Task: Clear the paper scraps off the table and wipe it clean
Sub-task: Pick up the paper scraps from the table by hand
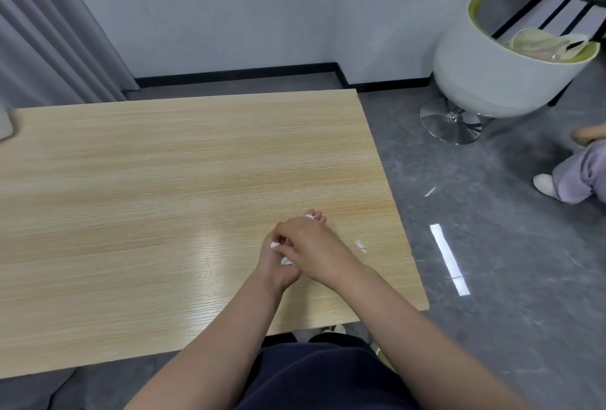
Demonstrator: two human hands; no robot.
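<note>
Together, the left hand (277, 265) and right hand (311, 245) curl their fingers around white paper scraps (286, 260) above the table (131, 196). Two more small scraps (360, 245) lie just right of them.

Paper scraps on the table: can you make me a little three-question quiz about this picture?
1. True or false: the left hand and the right hand are together, with white paper between them.
2. Where do the loose paper scraps lie? A) right of the hands B) far left corner C) on the chair
3. Fill in: the table top looks like light ____.

Key: 1 true; 2 A; 3 wood.
</note>
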